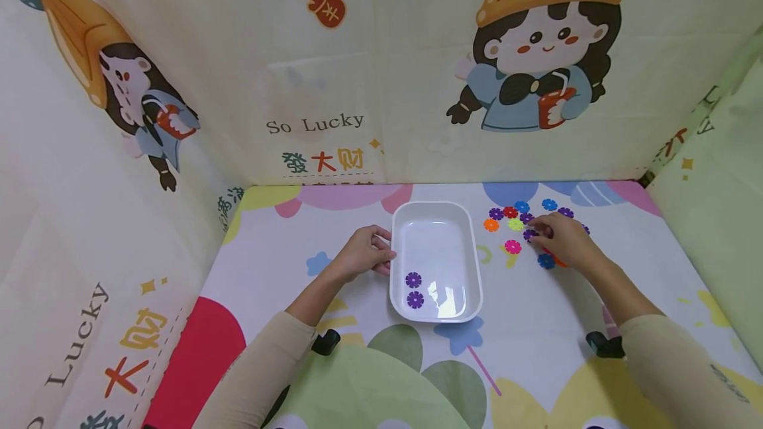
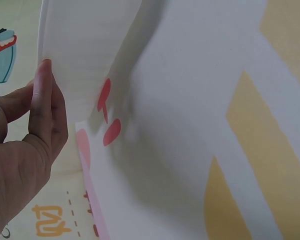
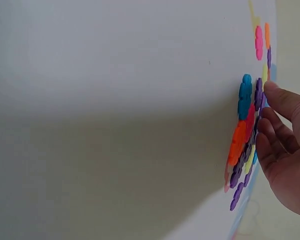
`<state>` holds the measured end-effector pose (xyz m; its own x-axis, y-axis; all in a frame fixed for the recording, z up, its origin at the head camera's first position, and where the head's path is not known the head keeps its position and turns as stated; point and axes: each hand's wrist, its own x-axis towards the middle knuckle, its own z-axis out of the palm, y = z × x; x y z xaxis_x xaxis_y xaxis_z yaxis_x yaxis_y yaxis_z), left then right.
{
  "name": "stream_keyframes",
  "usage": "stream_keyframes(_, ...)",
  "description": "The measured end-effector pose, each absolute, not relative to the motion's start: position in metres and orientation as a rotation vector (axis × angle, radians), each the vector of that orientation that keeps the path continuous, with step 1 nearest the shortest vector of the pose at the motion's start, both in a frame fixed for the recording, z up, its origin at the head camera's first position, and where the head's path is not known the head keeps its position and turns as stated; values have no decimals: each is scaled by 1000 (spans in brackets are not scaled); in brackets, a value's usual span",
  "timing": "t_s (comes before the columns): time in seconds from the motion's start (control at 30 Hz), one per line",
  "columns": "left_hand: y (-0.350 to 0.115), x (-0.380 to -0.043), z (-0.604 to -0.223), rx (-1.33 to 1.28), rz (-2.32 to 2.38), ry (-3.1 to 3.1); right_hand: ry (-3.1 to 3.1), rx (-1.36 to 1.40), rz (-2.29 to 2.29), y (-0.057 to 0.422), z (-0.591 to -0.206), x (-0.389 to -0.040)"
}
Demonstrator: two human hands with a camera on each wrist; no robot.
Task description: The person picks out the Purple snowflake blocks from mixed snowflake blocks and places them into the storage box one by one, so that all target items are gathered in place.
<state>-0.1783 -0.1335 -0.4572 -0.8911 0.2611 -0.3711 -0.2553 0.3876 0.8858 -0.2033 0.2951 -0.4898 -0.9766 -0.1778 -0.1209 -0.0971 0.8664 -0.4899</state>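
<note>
Both hands forward: left (image 1: 363,251) curled, right (image 1: 563,238) fingers extended.

Bright, even light; blurry wrist close-ups

Head overview; wrist views close, table-level.
</note>
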Motion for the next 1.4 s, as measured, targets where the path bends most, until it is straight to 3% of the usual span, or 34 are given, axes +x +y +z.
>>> stream_keyframes(1.4,-135,-180,-460,22,1505,2209,2737,-173,-743,298,-489,-221)
